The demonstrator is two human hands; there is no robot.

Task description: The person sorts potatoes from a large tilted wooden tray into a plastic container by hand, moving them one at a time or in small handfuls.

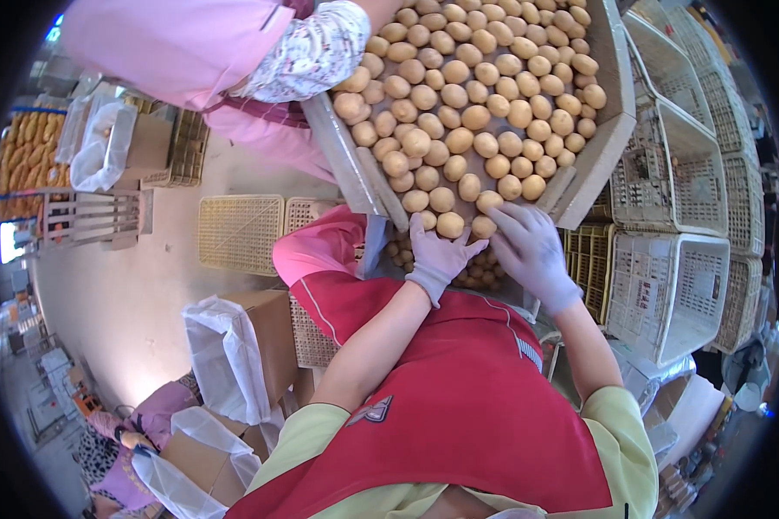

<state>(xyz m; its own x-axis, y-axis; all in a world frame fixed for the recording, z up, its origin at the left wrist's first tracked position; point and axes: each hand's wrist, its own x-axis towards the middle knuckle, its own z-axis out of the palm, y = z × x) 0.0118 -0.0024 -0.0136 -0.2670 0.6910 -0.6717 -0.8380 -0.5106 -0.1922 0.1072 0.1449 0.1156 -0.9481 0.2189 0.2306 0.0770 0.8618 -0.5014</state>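
Observation:
Many round yellow potatoes (pixel 454 133) lie spread on a sorting table with raised side boards (pixel 597 168). At the table's near end is my left hand (pixel 441 254), in a pale knit glove, fingers spread and touching potatoes at the edge. My right hand (pixel 526 250), gloved alike, reaches in from the right, its fingertips at a potato (pixel 483 226) by the same edge. Whether its fingers grip that potato cannot be told. Below the edge, smaller-looking potatoes (pixel 483 272) fill a container close against my red apron, partly hidden by my hands.
A co-worker in pink (pixel 188 52) leans over the table's far left side. White plastic crates (pixel 665 292) are stacked at the right. Left stand yellow crates (pixel 241 233) and cardboard boxes with plastic liners (pixel 266 344). Another person (pixel 126 441) is at the lower left.

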